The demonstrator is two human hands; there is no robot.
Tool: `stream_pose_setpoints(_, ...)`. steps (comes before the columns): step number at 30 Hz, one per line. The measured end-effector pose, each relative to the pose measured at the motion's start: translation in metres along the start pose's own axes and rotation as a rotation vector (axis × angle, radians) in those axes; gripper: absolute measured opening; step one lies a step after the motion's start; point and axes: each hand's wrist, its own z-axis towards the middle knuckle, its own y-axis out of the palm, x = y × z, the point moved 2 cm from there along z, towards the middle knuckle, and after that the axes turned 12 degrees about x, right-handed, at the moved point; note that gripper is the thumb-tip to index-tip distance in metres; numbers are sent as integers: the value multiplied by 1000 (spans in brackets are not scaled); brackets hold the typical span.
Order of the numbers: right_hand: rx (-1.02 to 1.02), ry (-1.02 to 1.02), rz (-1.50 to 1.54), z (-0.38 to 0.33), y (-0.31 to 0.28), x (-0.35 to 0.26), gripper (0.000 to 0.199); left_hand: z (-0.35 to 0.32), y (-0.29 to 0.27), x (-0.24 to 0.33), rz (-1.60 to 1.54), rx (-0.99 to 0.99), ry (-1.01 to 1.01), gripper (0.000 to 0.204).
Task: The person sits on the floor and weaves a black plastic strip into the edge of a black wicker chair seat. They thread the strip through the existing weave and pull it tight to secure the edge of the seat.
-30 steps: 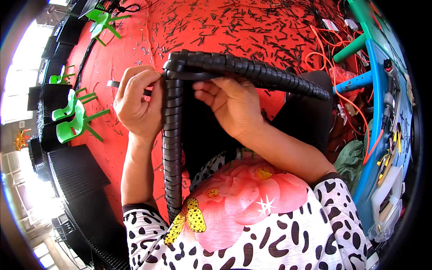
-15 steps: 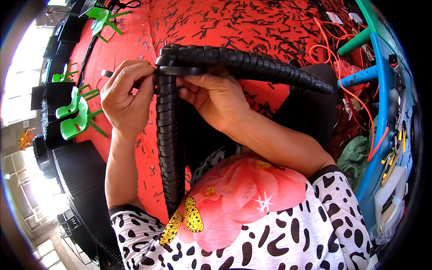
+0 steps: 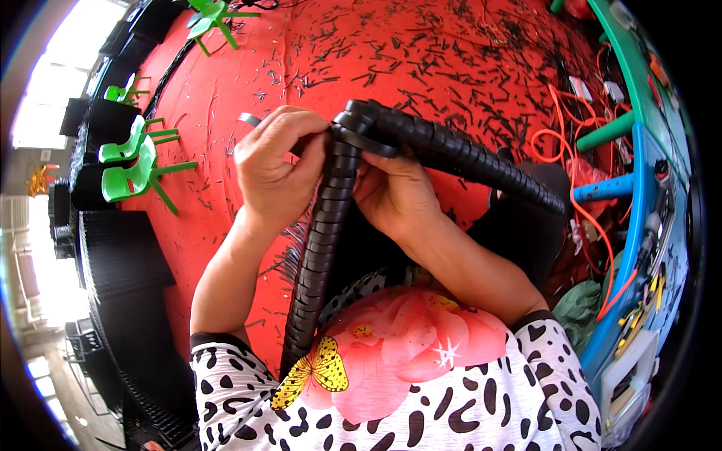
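A long black segmented plastic chain (image 3: 323, 225) bends sharply at the top, one part hanging down toward my lap, the other part running off to the right (image 3: 466, 158). My left hand (image 3: 274, 173) grips the bend from the left, fingers curled over the top links. My right hand (image 3: 395, 192) holds the same bend from underneath and the right, thumb pressed against a link. Both hands meet at the corner of the chain (image 3: 353, 124).
A red cloth (image 3: 421, 52) littered with several small black plastic bits covers the floor ahead. Green plastic chairs (image 3: 139, 165) and stacked black parts (image 3: 120, 263) stand at left. Orange cables (image 3: 564, 128) and blue and green frame bars (image 3: 609, 188) lie at right.
Both hands and the chain's bend have risen and shifted slightly left in view. The grip on the bend has tightened, with my left fingers further over the top links.
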Motion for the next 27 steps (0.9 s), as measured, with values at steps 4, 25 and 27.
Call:
stream_pose_setpoints(4, -36, 25, -96, 5, 1, 1, 29, -3, 0, -1, 5, 36, -50, 17)
stream_pose_setpoints(25, 159, 181, -243, 1, -2, 9, 40, -22, 4, -21, -301, 251, -219, 16)
stream_pose_setpoints(27, 173, 182, -276, -1, 3, 11, 37, -24, 6, -23, -332, 287, -231, 16)
